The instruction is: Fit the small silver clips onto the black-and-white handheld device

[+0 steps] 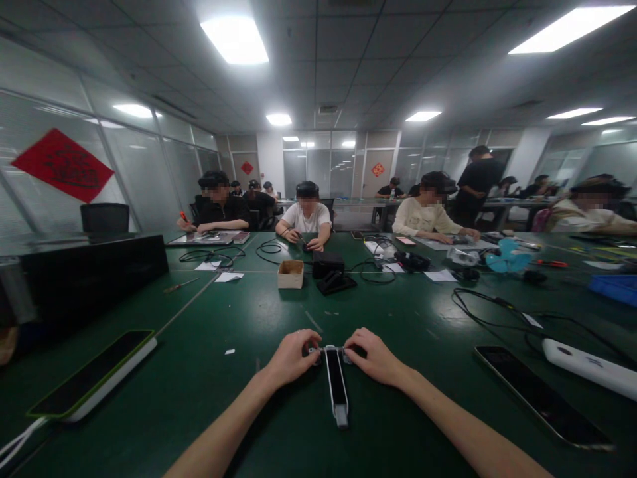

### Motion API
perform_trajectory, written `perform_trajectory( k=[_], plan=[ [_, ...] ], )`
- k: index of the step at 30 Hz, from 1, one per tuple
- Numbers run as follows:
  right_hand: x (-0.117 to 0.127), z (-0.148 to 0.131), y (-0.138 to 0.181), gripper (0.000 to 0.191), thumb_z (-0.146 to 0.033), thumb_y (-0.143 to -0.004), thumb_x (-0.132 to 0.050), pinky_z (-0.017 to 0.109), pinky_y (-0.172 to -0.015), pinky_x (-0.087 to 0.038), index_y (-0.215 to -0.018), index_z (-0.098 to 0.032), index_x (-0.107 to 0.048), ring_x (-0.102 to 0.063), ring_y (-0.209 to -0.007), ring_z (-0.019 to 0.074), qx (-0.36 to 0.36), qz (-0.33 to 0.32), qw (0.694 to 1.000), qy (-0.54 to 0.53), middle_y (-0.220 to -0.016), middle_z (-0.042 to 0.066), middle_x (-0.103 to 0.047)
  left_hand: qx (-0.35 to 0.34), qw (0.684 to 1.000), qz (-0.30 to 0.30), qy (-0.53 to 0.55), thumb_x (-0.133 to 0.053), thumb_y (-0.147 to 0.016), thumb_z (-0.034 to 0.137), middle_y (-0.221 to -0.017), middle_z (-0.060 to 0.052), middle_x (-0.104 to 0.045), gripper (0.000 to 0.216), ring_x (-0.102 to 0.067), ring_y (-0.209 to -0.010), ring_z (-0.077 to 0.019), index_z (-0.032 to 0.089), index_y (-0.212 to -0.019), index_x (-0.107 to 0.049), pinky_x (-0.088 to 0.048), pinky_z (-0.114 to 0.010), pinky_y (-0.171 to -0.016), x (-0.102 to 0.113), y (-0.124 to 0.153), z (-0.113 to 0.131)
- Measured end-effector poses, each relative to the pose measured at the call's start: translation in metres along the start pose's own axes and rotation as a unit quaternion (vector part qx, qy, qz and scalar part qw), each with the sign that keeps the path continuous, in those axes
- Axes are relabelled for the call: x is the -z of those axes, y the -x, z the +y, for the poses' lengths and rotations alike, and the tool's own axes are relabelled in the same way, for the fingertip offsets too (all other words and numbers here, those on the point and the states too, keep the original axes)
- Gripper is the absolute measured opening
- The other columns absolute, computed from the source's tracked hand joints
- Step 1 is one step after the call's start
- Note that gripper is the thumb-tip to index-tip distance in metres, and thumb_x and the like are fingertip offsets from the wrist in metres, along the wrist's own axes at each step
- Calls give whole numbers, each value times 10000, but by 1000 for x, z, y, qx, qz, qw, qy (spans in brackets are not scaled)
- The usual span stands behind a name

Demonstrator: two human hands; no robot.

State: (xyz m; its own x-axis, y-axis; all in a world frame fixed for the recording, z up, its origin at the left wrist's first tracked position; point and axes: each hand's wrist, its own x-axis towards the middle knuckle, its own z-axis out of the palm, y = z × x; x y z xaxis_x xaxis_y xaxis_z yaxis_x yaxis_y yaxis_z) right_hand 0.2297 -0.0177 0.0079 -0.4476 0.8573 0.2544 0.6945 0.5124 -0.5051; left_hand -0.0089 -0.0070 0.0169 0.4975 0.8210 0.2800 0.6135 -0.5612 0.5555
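A long narrow object with a black top strip and a pale silver frame lies lengthwise before me on the green table. Its near end is a small grey tab, and a short crossbar shows at its far end. On the left side of that crossbar, my left hand is closed with thumb and fingers pinched round a small roundish end piece. My right hand does the same on the right side, fingers curled over a small pale end piece. The fingers partly hide both end pieces, so their exact kind cannot be made out.
On the green table lie a black phone to the right, a green-edged slab to the left, and a white power strip. Ahead are a cardboard box, cables and a blue fan. Several people sit opposite.
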Motion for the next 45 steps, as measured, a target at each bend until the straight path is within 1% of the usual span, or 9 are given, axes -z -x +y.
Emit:
perform_trajectory(
  k=[6, 12, 18, 23, 29, 37, 45],
  plan=[
    [0, 1, 0, 205, -333, -889, -489, 309, -746, -428, -903, -196, -642, -515, -849, 167, -8, -8, 1000, -3, -916, 44, -585, 9, 1000, -13, -22, -535, -819, 257, -921, -22, -649, 233, -593, -799, -157, 183, -1032, -596, -462, -262, -722, -1, 1, -1],
    [0, 0, 0, 228, -352, -895, -478, 322, -763, -430, -915, -195, -642, -514, -860, 173, -13, -14, 1000, -2, -922, 45, -581, -2, 1000, 9, -23, -521, -826, 237, -898, -22, -646, 196, -591, -775, -155, 179, -1001, -589, -462, -272, -728, -1, 1, 0],
    [2, -2, 1, 225, -349, -893, -476, 318, -754, -433, -919, -198, -641, -515, -859, 174, -22, -17, 1000, -3, -932, 46, -582, -4, 999, 5, -34, -505, -838, 227, -909, -25, -650, 192, -594, -802, -160, 182, -1001, -596, -460, -274, -738, -4, 1, -3],
    [2, -3, 1, 196, -319, -885, -490, 320, -766, -419, -902, -196, -642, -515, -858, 176, -1, -4, 1000, 2, -893, 41, -591, -14, 999, 26, -35, -487, -841, 215, -908, -25, -649, 183, -590, -795, -157, 180, -984, -595, -455, -269, -735, -5, 1, -4],
    [2, -2, 0, 219, -338, -891, -481, 317, -762, -427, -911, -193, -644, -513, -864, 172, -16, -11, 1000, -2, -928, 46, -583, -13, 999, 10, -49, -484, -851, 222, -900, -28, -656, 190, -594, -782, -162, 182, -995, -600, -452, -283, -752, -5, 1, -5],
    [4, -6, 1, 211, -338, -890, -480, 319, -750, -437, -911, -201, -639, -509, -853, 171, -24, -18, 1000, -5, -925, 41, -575, -16, 999, 10, -46, -483, -857, 214, -911, -33, -647, 174, -592, -800, -164, 179, -983, -597, -459, -283, -745, -5, 1, -5],
    [3, -4, 1, 212, -339, -890, -472, 318, -745, -442, -916, -206, -636, -506, -853, 171, -26, -22, 999, 2, -936, 42, -578, -29, 999, 10, -37, -483, -859, 214, -928, -36, -644, 169, -591, -835, -168, 178, -983, -594, -462, -292, -778, -2, 2, -2]
  ],
)
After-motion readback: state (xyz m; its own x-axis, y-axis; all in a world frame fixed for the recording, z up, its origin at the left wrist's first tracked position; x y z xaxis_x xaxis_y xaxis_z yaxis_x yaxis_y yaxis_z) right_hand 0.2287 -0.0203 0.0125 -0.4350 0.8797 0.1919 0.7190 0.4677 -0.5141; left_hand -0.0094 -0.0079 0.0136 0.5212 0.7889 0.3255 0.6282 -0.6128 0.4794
